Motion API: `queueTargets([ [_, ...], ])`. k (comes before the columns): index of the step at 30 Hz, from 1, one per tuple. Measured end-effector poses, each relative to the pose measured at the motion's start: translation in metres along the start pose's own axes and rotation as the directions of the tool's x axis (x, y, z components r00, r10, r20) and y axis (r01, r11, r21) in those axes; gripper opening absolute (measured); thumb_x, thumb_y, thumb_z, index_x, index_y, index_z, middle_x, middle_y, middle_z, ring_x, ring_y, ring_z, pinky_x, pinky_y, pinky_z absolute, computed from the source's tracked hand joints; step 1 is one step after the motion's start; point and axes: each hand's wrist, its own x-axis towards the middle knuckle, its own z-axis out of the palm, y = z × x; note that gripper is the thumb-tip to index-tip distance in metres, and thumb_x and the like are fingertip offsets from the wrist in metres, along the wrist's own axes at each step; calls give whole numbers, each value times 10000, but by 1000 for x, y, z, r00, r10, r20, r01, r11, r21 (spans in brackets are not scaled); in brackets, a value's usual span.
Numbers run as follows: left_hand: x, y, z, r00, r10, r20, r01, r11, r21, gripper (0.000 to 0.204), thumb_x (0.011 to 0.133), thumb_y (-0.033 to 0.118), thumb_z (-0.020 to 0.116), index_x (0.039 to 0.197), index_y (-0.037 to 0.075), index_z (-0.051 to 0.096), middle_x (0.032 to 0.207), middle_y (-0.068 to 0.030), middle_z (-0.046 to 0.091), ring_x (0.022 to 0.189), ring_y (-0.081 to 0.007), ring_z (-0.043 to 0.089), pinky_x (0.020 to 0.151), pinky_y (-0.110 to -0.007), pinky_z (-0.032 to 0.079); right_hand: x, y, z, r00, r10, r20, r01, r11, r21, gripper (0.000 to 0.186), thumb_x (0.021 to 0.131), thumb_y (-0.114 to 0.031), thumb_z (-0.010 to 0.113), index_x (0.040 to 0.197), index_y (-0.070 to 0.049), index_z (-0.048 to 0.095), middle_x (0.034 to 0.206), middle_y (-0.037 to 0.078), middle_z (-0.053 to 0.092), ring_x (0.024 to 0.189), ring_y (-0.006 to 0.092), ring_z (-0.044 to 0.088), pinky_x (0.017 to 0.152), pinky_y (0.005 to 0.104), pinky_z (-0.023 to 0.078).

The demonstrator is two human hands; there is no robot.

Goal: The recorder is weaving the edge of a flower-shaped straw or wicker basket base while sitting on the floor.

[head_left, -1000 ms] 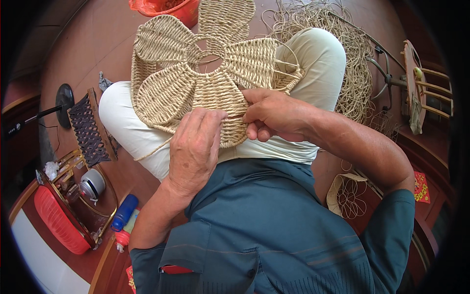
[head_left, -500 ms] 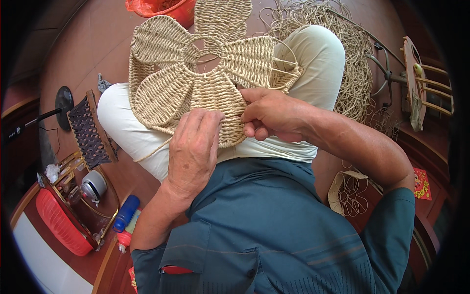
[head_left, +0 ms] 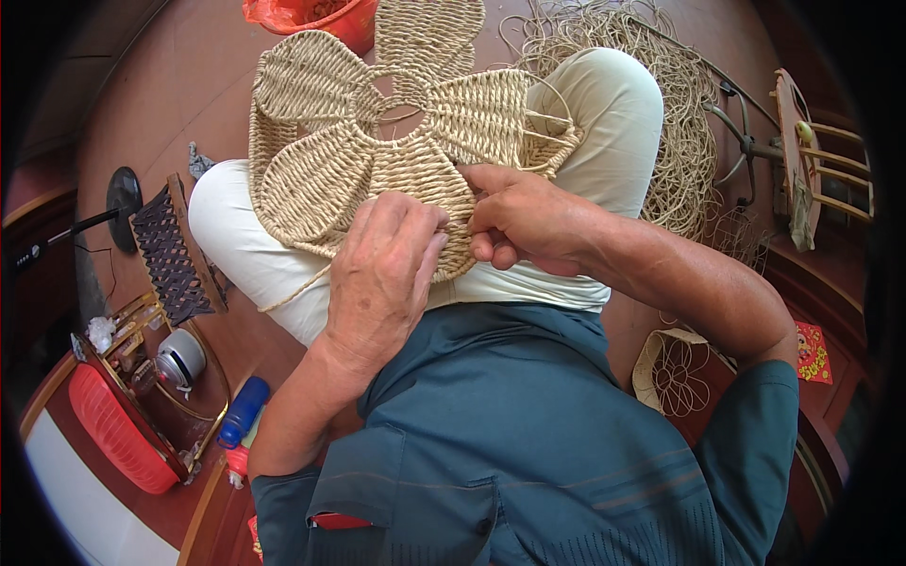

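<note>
A flower-shaped basket (head_left: 316, 184) woven from tan twisted cord lies across my lap, with a round opening at its middle. The petal nearest my body lies between my hands. My left hand (head_left: 387, 269) rests over that petal, its fingers bent together and its tips close to the right edge. Against that same edge, my right hand (head_left: 514, 217) is closed in a pinch, thumb and forefinger at the weave; the fingertips are partly hidden. A loose cord end (head_left: 294, 291) sticks out at the basket's lower left. Bare frame wire shows past the right petal.
A heap of tan cord (head_left: 684, 141) covers the floor beyond my right knee. An orange-red bucket (head_left: 354, 24) stands ahead. On the left are a dark woven stool (head_left: 170, 250), a blue bottle (head_left: 243, 410) and a red basket (head_left: 113, 424). A wire flower frame (head_left: 679, 377) lies at right.
My left hand has slid a little to the right over the petal, bringing its fingertips closer to my right hand. My right hand and the basket have hardly moved.
</note>
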Motion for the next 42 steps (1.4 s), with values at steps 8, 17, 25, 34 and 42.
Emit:
queueTargets([
  [8, 12, 0, 0, 985, 3, 173, -7, 1000, 25, 140, 983, 54, 738, 1103, 60, 666, 1053, -127, 614, 1014, -353, 641, 875, -486, 545, -4, -3, -1, 1000, -20, 21, 20, 1000, 1, 700, 1005, 54, 460, 1697, 55, 353, 1104, 118, 631, 723, 105, 643, 537, 242, 504],
  [17, 29, 0, 17, 988, 114, 106, -100, 987, -125, 133, 939, 36, 759, 1033, 49, 666, 958, -128, 622, 930, -367, 649, 826, -486, 522, -43, 2, -20, 945, -326, 7, 295, 847, -441, 562, 1030, 19, 459, 1590, 37, 490, 1266, 186, 722, 825, 194, 748, 660, 318, 626],
  [25, 35, -5, -4, 996, -89, 20, 90, 934, -345, 153, 1049, 63, 704, 1193, 29, 744, 1083, -86, 755, 970, -207, 719, 892, -354, 567, -37, 33, -19, 688, -725, -10, 513, 497, -700, 463, 974, 40, 599, 1435, -3, 615, 1148, 187, 724, 981, 304, 746, 794, 383, 615],
  [34, -15, -14, -37, 891, -453, -18, 442, 876, -191, 157, 1093, 105, 707, 1217, 17, 746, 1042, -70, 770, 948, -141, 700, 877, -313, 560, -31, 40, -8, 589, -808, 3, 514, 371, -773, 249, 996, -17, 730, 1238, -14, 671, 1085, 155, 726, 879, 300, 748, 752, 391, 599],
  [42, -36, -19, -33, 850, -522, 73, 527, 835, -158, 304, 1093, 120, 669, 1386, 45, 644, 1208, -216, 802, 1142, -337, 802, 934, -423, 604, -30, 34, -6, 707, -705, -57, 429, 491, -758, 166, 996, -11, 714, 1160, -36, 712, 1062, 149, 737, 883, 333, 757, 771, 420, 601],
])
